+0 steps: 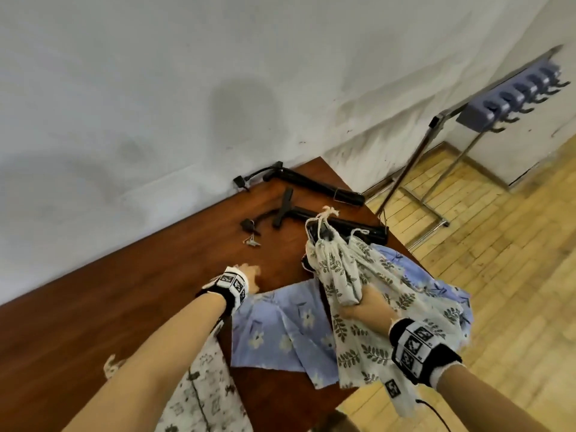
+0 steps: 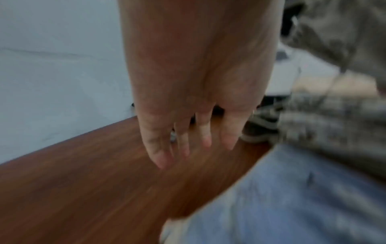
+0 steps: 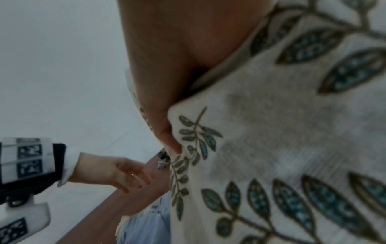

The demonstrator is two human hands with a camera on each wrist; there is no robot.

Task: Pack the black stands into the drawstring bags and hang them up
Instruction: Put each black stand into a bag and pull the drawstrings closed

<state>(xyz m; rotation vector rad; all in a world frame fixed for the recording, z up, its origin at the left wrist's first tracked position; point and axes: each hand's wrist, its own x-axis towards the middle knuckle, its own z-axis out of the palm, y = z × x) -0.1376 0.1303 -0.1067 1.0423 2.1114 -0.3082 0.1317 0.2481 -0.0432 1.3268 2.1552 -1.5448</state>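
One stand [image 1: 314, 218] near table edge [image 1: 393, 244]

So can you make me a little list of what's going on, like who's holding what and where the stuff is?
right hand: grips the leaf bag, lifted off the table, something black poking out of its tied top
left hand: fingers straight, holding nothing, over the table
black stands: two still lying at the far end of the table
blue flower bag: flat on the table, near edge
hook rack: on a stand at the right, nothing hanging on it
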